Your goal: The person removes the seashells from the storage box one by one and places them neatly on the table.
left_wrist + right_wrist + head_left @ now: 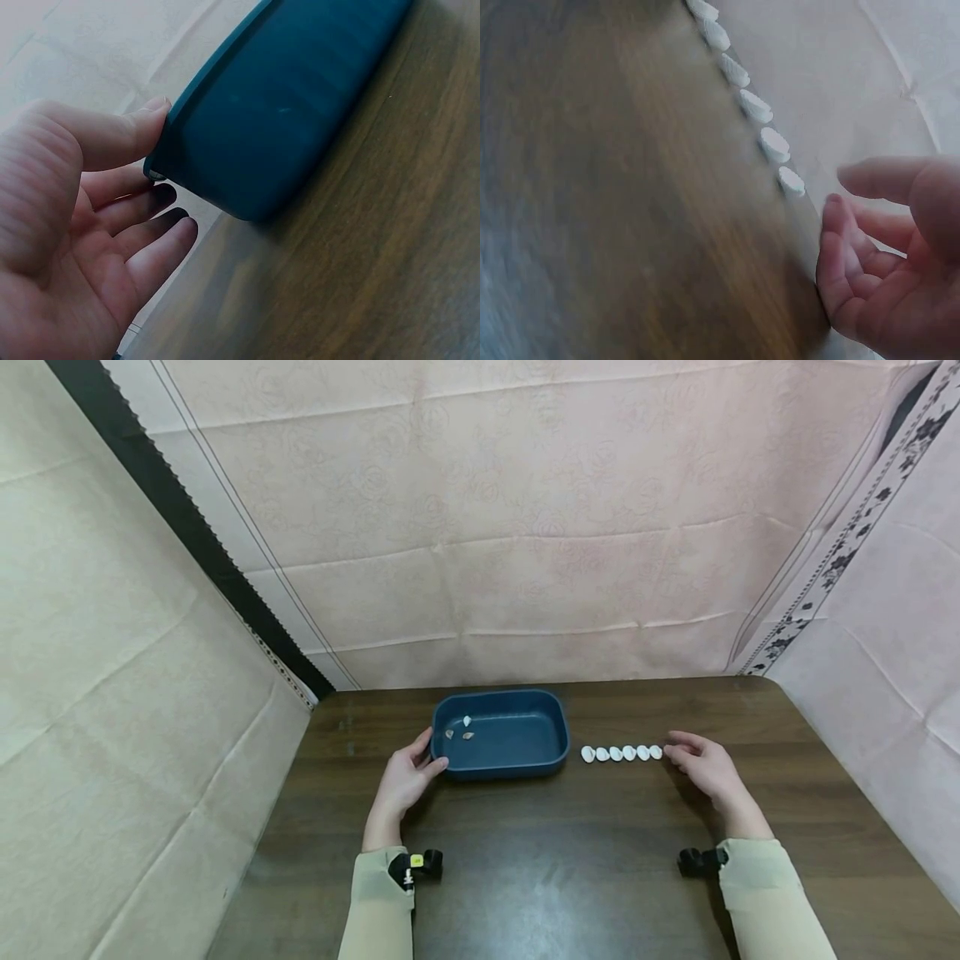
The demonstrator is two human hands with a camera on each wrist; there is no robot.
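A dark blue rectangular tray (501, 772) stands at the far side of the table. My left hand (406, 781) holds its left end, the thumb against the near corner of the rim and the fingers by the left wall. Inside the tray lie a white shell (467, 721) and two brownish ones (468, 736). To its right runs a straight row of several small white seashells (616, 753), ribbed in the right wrist view. At the row's right end is my right hand (705, 768), its fingers loosely bent beside the last shell (791, 182). Thumb and fingertips stand apart, with nothing seen between them.
The brown wooden table (555, 860) has a rounded far right corner. Pale patterned cloth (525, 527) hangs behind it and along both sides. A black wrist camera (430, 865) sits on the left sleeve and another camera (701, 862) on the right.
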